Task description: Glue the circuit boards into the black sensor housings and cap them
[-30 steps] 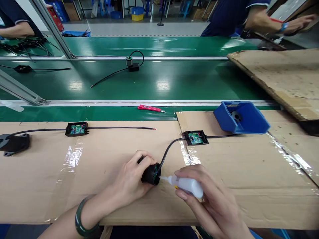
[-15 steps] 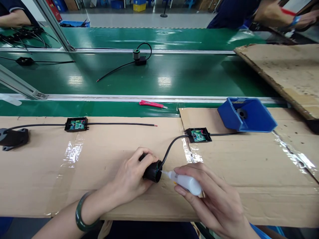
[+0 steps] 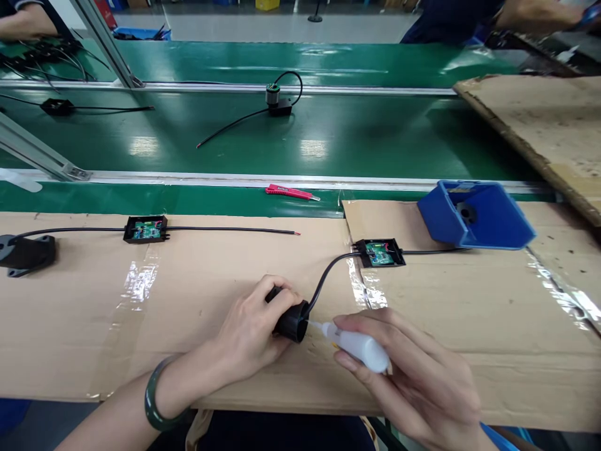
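My left hand [image 3: 256, 332] is closed around a black cylindrical housing [image 3: 292, 322], tilted so its open end faces right. Between the fingers of my right hand [image 3: 413, 369] is a small white squeeze bottle [image 3: 364, 348], its thin nozzle pointing left at the housing's open rim. Whether the tip touches the inner wall I cannot tell. A black cable [image 3: 322, 282] runs from the housing up to an open black box with a green circuit board [image 3: 380, 253].
A second open box with a circuit board [image 3: 145, 230] lies left, cabled to a black housing [image 3: 28, 254]. Behind are a pink utility knife [image 3: 291, 191], a blue bin [image 3: 498, 216] and a conveyor [image 3: 225, 156] carrying cabled parts. A cardboard sheet [image 3: 539, 119] juts in at right.
The whole view has shifted slightly. Both hands keep their holds, with the bottle's nozzle still at the housing's rim. Parts on the conveyor have moved a little to the right.
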Demonstrator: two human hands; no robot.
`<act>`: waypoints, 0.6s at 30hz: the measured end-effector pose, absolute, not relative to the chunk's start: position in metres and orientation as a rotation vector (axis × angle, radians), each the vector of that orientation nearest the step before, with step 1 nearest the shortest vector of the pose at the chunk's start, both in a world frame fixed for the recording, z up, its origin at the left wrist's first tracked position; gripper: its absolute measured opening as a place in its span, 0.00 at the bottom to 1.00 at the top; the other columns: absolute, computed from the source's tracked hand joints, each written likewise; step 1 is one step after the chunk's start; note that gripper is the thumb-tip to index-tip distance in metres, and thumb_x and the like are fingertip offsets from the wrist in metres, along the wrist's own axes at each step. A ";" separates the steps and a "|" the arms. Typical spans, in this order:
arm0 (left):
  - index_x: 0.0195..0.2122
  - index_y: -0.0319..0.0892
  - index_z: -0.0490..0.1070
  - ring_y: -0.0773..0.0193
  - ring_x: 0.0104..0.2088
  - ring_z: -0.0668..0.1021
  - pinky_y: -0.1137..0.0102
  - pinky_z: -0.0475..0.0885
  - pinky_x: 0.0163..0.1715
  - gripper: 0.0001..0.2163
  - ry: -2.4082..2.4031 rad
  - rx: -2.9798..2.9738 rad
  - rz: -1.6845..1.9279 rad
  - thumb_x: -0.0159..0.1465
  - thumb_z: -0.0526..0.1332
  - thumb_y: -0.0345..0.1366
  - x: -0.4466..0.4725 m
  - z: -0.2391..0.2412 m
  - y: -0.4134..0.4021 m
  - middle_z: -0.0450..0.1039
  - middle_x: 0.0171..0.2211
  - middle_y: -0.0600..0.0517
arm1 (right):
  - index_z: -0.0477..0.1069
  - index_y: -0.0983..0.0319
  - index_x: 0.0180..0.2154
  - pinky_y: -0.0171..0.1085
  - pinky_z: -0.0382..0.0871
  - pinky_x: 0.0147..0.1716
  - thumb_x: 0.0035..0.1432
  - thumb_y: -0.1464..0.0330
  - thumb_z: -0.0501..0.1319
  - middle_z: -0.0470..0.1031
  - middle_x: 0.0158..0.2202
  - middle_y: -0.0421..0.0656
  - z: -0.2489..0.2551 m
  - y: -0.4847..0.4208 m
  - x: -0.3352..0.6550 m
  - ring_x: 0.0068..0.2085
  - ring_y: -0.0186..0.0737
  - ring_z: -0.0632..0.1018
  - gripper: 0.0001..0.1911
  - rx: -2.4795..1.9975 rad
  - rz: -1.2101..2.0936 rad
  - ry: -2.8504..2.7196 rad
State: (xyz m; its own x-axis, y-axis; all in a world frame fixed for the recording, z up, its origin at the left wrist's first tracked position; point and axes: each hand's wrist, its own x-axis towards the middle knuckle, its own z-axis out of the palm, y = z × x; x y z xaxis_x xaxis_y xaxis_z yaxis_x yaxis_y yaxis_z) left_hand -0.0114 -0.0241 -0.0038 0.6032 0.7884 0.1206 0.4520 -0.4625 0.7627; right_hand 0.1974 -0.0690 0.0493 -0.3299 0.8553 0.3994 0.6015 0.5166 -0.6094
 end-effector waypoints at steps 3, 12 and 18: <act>0.50 0.47 0.63 0.58 0.47 0.76 0.64 0.77 0.42 0.24 0.978 2.127 0.611 0.53 0.61 0.21 -0.012 -0.004 -0.024 0.65 0.50 0.49 | 0.68 0.64 0.46 0.32 0.72 0.29 0.60 0.75 0.60 0.74 0.34 0.43 0.048 -0.068 0.198 0.33 0.35 0.77 0.12 -1.183 0.441 -2.056; 0.49 0.47 0.64 0.57 0.47 0.76 0.63 0.77 0.42 0.23 0.981 2.113 0.628 0.53 0.61 0.22 -0.012 -0.004 -0.024 0.66 0.50 0.48 | 0.68 0.61 0.45 0.33 0.72 0.26 0.62 0.71 0.58 0.71 0.38 0.45 0.041 -0.074 0.207 0.30 0.34 0.75 0.09 -1.300 0.678 -1.725; 0.48 0.47 0.65 0.58 0.45 0.77 0.63 0.78 0.42 0.21 0.999 2.056 0.642 0.54 0.62 0.24 -0.010 -0.002 -0.022 0.67 0.48 0.49 | 0.69 0.61 0.44 0.32 0.70 0.17 0.64 0.69 0.57 0.68 0.39 0.44 0.019 -0.076 0.203 0.22 0.29 0.73 0.07 -1.184 0.958 -1.241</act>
